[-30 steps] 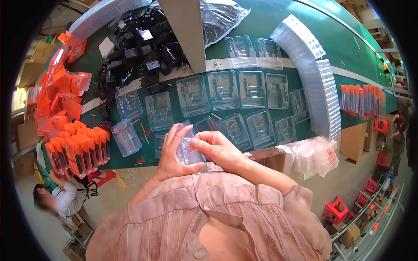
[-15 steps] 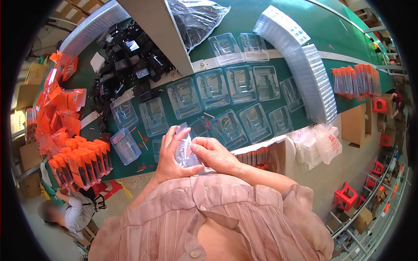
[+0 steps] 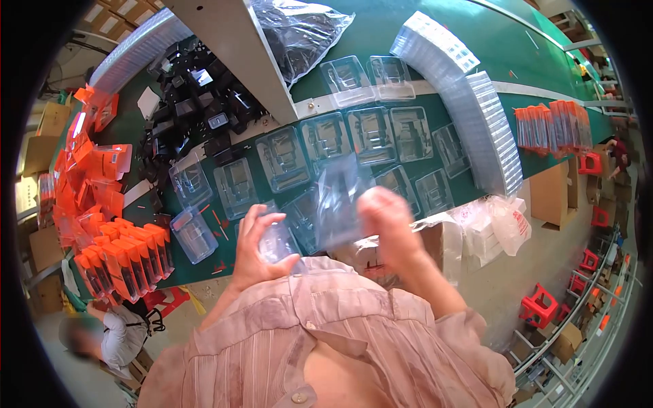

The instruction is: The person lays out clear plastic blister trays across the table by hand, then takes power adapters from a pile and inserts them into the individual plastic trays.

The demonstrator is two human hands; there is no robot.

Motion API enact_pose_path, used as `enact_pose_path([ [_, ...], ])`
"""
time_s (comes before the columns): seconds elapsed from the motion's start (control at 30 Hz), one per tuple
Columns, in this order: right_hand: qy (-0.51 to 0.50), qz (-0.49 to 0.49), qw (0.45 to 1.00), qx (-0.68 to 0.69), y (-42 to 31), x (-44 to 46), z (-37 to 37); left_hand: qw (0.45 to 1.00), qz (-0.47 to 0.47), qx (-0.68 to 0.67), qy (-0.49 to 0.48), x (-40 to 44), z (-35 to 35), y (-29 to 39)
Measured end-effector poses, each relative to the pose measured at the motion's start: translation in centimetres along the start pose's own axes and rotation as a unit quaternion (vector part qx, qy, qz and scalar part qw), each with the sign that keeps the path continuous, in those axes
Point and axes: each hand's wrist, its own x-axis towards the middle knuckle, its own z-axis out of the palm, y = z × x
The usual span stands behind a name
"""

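Close to my body, my left hand (image 3: 253,253) is wrapped around a clear plastic blister shell (image 3: 277,243), thumb on the near side and fingers on the far side. To its right, my right hand (image 3: 389,219) is smeared by motion and grips the right edge of another clear blister shell (image 3: 339,202). That second shell is tilted and blurred above the green table, covering part of the shells beneath. Rows of open clear blister shells (image 3: 282,158) lie flat on the table beyond both hands.
Long stacks of nested clear shells (image 3: 493,132) curve along the right. At left are a heap of black parts (image 3: 204,112), loose orange cards (image 3: 102,160) and filled orange packs (image 3: 126,255). A grey post (image 3: 248,61) rises behind. Another person (image 3: 119,333) sits at lower left.
My right hand has moved right, away from my left hand, and now carries a separate clear blister shell. My left hand stays near its place, still holding a shell.
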Motion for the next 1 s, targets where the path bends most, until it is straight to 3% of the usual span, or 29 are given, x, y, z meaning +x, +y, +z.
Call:
enact_pose_path([
  [0.07, 0.01, -0.083, 0.997, -0.007, -4.1, 1.5, -5.4, 0.999, -0.014, -0.05, -0.003, -0.2, -0.1, -0.9],
  [0.13, -0.07, -0.165, 0.984, -0.019, -7.9, 4.6, -10.7, 0.997, -0.019, -0.079, -0.018, 0.0, 0.3, -0.3],
  [0.17, 0.057, -0.152, 0.984, -0.071, -9.7, 5.6, -11.3, 0.995, -0.017, -0.095, -0.025, 0.4, 0.6, 0.1],
  [0.27, 0.063, -0.152, 0.97, -0.181, -12.5, 12.0, -18.0, 0.997, -0.001, -0.064, -0.039, 0.7, 0.7, -0.2],
  [0.33, 0.012, -0.141, 0.975, -0.174, -13.1, 15.9, -21.7, 0.998, -0.011, -0.047, -0.039, 0.6, 0.7, -0.3],
  [0.53, 0.115, -0.184, 0.97, -0.114, -12.8, 19.3, -22.8, 0.998, -0.041, -0.054, -0.02, 0.5, 0.5, -1.1],
  [0.9, 0.21, -0.149, 0.939, -0.226, -10.8, 23.0, -24.8, 0.995, -0.062, -0.063, -0.052, 1.4, 0.9, -0.6],
  [0.93, 0.276, -0.168, 0.885, -0.336, -10.1, 24.0, -25.2, 0.995, -0.064, -0.062, -0.055, 1.5, 0.9, -0.4],
  [1.0, 0.389, -0.194, 0.725, -0.533, -8.9, 25.7, -25.3, 0.995, -0.063, -0.056, -0.055, 1.5, 0.7, -0.5],
])
